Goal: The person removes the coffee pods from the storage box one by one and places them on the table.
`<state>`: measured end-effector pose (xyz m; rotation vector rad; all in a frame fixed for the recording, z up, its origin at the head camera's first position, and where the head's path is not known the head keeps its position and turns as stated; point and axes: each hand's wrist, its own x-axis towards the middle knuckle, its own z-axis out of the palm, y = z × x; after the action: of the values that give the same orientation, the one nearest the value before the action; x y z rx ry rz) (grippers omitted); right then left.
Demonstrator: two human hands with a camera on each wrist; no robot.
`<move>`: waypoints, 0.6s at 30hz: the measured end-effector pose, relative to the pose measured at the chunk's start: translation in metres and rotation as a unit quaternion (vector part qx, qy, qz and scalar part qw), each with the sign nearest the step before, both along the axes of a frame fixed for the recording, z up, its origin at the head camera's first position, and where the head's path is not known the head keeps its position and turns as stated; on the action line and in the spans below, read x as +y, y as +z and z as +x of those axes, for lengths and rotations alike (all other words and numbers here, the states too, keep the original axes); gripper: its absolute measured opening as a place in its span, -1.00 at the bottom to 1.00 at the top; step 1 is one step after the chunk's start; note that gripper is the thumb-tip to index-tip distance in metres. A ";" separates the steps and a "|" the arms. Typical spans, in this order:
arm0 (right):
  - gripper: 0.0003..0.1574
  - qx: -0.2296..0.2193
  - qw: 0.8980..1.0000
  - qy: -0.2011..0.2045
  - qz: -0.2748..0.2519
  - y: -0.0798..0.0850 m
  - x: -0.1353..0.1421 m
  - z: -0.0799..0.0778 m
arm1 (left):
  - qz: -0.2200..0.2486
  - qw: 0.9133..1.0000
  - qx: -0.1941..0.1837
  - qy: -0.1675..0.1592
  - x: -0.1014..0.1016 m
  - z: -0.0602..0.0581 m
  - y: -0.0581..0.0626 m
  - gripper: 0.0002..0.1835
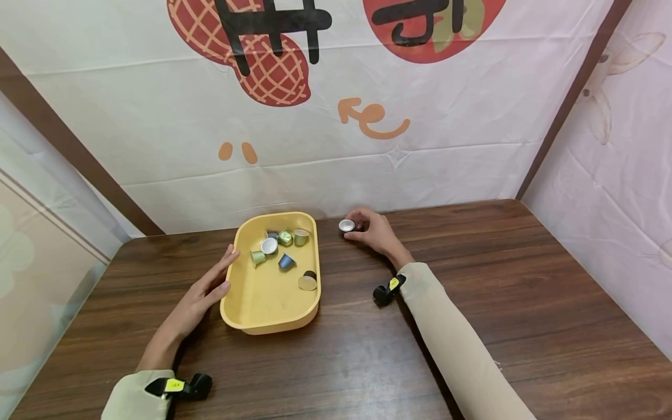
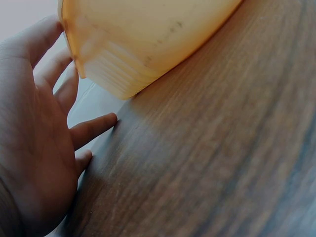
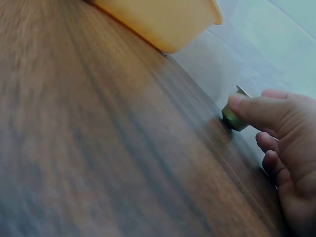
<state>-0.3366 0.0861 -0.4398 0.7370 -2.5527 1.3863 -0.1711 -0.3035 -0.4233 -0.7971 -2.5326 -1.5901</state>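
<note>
My right hand (image 1: 374, 231) pinches a coffee capsule (image 1: 346, 225) between thumb and fingers, close to the table's back edge. Its silver lid faces up in the head view; the right wrist view shows the capsule's green body (image 3: 234, 117) low over the wood. To the left stands a yellow tray (image 1: 273, 315) holding several coffee capsules, among them a blue one (image 1: 286, 262), a silver-lidded one (image 1: 269, 246) and a pale green one (image 1: 258, 258). Fairly straight fingers of my left hand (image 1: 202, 291) rest against the tray's left rim, the thumb apart from the others.
Behind the dark wooden table (image 1: 367, 361) hangs a printed white cloth (image 1: 325, 181), close to the tray's far end. Another cloth wall (image 1: 619, 192) runs along the right side. A black wrist camera (image 1: 388, 290) is strapped at the right cuff.
</note>
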 end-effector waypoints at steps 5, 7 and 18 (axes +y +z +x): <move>-0.46 -0.012 1.000 0.003 -0.017 0.004 0.002 0.004 | -0.001 1.000 -0.004 -0.007 0.001 0.001 -0.002 -0.38; -0.43 -0.012 1.000 0.006 -0.016 0.007 0.002 0.005 | -0.002 1.000 -0.003 -0.005 0.001 0.002 -0.003 -0.38; -0.50 0.013 0.998 0.048 -0.047 0.037 -0.004 0.010 | -0.002 1.000 0.000 -0.005 -0.002 0.000 0.000 -0.38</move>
<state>-0.3267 0.0821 -0.4031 0.8644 -2.4424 1.5035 -0.1715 -0.3052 -0.4230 -0.8124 -2.5373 -1.5886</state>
